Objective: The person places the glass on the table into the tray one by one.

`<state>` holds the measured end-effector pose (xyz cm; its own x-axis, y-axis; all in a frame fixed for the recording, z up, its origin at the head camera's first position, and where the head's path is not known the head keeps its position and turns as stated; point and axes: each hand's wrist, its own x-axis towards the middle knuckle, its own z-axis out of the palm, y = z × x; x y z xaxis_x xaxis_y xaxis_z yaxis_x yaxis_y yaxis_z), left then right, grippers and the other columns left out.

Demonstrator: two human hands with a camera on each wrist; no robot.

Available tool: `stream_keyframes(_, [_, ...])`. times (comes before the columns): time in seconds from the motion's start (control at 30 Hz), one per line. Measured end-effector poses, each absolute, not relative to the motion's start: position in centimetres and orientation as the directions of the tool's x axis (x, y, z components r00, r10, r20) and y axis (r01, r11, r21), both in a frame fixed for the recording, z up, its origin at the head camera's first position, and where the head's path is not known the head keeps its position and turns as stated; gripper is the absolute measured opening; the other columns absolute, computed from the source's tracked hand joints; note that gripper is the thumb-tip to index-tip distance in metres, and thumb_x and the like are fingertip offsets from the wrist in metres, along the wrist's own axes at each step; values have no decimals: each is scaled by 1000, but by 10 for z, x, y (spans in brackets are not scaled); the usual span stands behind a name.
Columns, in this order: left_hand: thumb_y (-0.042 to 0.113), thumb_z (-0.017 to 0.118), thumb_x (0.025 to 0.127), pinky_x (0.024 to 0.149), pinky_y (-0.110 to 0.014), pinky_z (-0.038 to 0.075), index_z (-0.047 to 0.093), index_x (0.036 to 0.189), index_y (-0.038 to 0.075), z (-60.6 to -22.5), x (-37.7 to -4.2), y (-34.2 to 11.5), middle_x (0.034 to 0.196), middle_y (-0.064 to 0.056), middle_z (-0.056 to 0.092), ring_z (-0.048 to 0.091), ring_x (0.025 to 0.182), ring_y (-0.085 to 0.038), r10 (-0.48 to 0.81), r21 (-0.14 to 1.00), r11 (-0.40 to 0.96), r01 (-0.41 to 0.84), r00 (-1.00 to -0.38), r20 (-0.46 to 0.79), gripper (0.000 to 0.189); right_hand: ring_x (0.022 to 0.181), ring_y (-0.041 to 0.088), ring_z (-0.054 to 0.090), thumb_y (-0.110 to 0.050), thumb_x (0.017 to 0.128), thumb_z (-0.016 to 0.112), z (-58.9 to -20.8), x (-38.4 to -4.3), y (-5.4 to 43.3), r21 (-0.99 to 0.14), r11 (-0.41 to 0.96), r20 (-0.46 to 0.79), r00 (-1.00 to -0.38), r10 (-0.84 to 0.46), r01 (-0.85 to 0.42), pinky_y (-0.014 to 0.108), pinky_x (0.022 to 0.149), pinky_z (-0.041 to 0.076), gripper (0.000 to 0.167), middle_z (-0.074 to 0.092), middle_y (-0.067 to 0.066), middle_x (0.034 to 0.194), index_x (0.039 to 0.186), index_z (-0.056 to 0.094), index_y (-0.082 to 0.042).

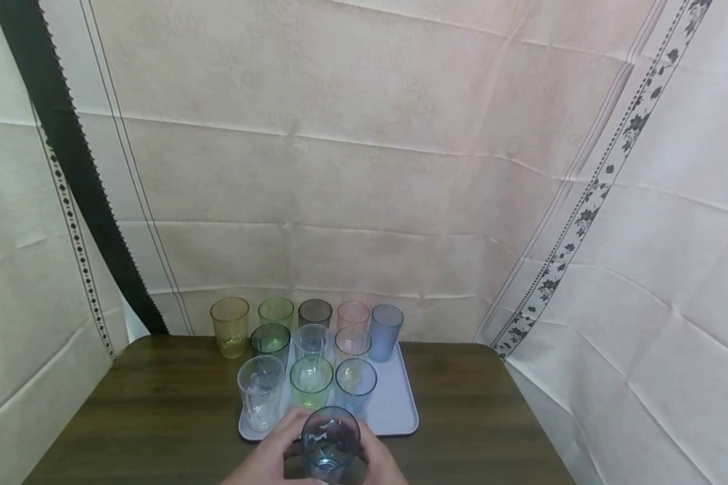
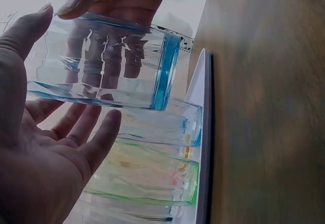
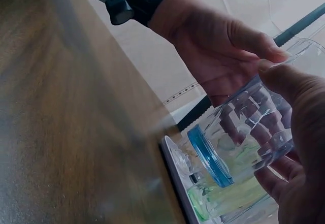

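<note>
Both hands hold one clear, blue-tinted drinking glass [image 1: 331, 441] near the front of the table. My left hand [image 1: 277, 450] grips its left side and my right hand [image 1: 381, 457] grips its right side. In the left wrist view, the thick blue base [image 2: 165, 71] of the glass points right, and the left hand [image 2: 48, 153] has its thumb by the upper wall. The right wrist view shows the right hand [image 3: 304, 127] around the glass [image 3: 244, 132], with both thumbs close together. Just beyond stand a blue glass [image 1: 356, 378] and a green glass [image 1: 311, 380].
A white tray [image 1: 397, 404] with rounded corners carries several tinted glasses in rows. A yellow glass [image 1: 230, 328] stands at the back left. Beneath is a dark wooden table [image 1: 473, 417]; pale patterned cloth [image 1: 340, 175] hangs behind and at the sides.
</note>
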<state>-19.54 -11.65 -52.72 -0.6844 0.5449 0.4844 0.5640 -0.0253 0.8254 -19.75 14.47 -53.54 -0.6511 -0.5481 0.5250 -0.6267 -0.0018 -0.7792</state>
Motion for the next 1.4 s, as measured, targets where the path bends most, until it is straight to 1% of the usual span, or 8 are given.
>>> stream_keyframes(0.13, [16,93,91,102,-39,61,52,161,14,-531,-200,-124,152,-7,53,52,139,-12,553,745,21,667,-628,547,81,133,26,67,-3,88,90,-536,-197,148,-770,19,529,-654,-542,-638,41,109,58,79,67,17,146,157,53,-8])
stream_keyframes(0.23, [27,96,90,99,-38,61,47,164,11,-534,-200,-138,155,-12,54,52,143,-12,559,670,118,733,-607,566,90,132,25,67,-3,90,89,-535,-195,155,-816,57,463,-711,-528,-575,38,110,57,76,69,18,144,157,53,-6])
stream_keyframes(0.37, [42,95,89,97,-36,61,51,162,19,-539,-193,-167,152,-10,59,58,138,-18,515,663,359,657,-732,446,88,131,22,68,-4,88,92,-535,-193,165,-877,114,362,-797,-483,-467,34,110,55,78,70,18,142,155,52,0])
stream_keyframes(0.53, [55,92,88,96,-56,62,61,153,16,-545,-188,-208,148,-11,63,66,130,-36,347,675,613,410,-908,236,83,130,22,70,-11,84,98,-537,-193,178,-871,188,350,-842,-410,-453,34,107,58,86,72,17,141,156,52,-2])
stream_keyframes(0.8, [79,83,82,100,-77,53,59,151,-4,-554,-211,-269,148,-35,59,61,132,-57,134,439,882,172,-984,116,111,132,26,70,-16,83,99,-537,-194,198,-877,255,323,-892,-317,-408,32,109,55,85,71,12,144,156,54,-13])
stream_keyframes(1.03, [89,71,84,104,-86,41,51,155,-10,-562,-223,-289,155,-46,48,49,136,-68,91,261,956,134,-981,171,124,131,37,69,-18,85,98,-539,-197,210,-886,273,299,-912,-282,-375,32,109,55,88,70,18,145,158,50,-7])
stream_keyframes(1.23, [93,68,82,107,-89,35,49,157,-10,-564,-227,-293,157,-46,44,45,138,-70,62,248,963,105,-983,174,129,128,28,72,-20,86,97,-542,-202,217,-863,296,337,-903,-266,-409,34,110,56,87,71,12,143,158,50,-8])
stream_keyframes(1.4, [94,68,81,107,-90,34,48,156,-11,-566,-230,-293,157,-49,40,43,138,-71,47,255,963,88,-986,163,131,130,34,70,-16,86,97,-545,-213,225,-850,291,378,-894,-242,-439,35,111,56,86,70,16,144,157,50,-4])
